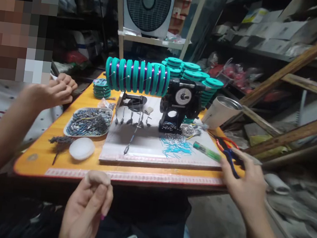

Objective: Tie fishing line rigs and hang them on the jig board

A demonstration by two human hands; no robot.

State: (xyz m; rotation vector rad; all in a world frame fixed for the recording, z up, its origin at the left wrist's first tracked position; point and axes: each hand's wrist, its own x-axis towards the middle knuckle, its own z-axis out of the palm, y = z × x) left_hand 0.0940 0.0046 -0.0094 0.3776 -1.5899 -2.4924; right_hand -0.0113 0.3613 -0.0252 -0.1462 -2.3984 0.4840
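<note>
My left hand (88, 206) is closed in front of the table's near edge, thumb pressed to curled fingers. A tiny purple bit shows below the fingertips; whatever they hold is hidden. At the table's right side, my right hand (245, 182) is spread over blue-handled pliers (231, 162), thumb apart from the fingers. By that thumb lies a green tube (207, 152). A row of teal spools (137, 77) with purple line sits on a black winding device (182, 98). Below hang several dark weights on lines. Blue strips (176, 148) and small metal beads lie on the white board (143, 153).
A tray of small grey-blue pieces (89, 122) and a white dish (81, 149) stand at left, near another person's hands (57, 88). A large cup (222, 111) and orange-handled tool (231, 142) are at right. Stacked teal spools (190, 75) stand behind; wooden bars (305, 61) slant at right.
</note>
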